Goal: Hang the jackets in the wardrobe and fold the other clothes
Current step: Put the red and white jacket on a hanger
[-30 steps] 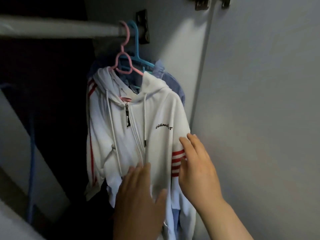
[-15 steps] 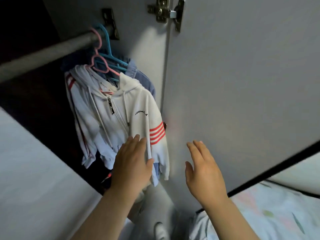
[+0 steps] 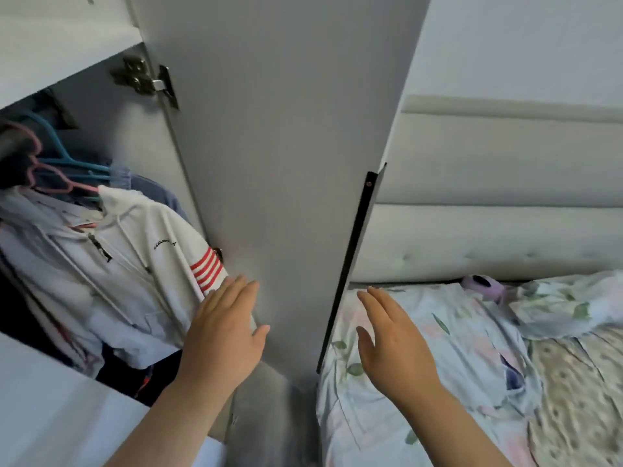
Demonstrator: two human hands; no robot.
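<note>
White zip-front hooded jacket with red sleeve stripes (image 3: 135,264) hangs on pink plastic hanger (image 3: 50,178) inside smooth white wardrobe (image 3: 286,146). Soft knit, drawcords loose. Blue garment (image 3: 161,200) on teal hanger (image 3: 67,156) behind. Hanging judged done. Folding judged outstanding: crumpled pale floral fabric (image 3: 566,308) on bed (image 3: 472,348), possibly clothing. Left hand (image 3: 226,335), right hand (image 3: 394,338): grip wide, fingers straight, holding nothing.

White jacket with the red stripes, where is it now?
The white jacket hangs at left in the head view, on a pink hanger inside the wardrobe, beside the open door.
</note>
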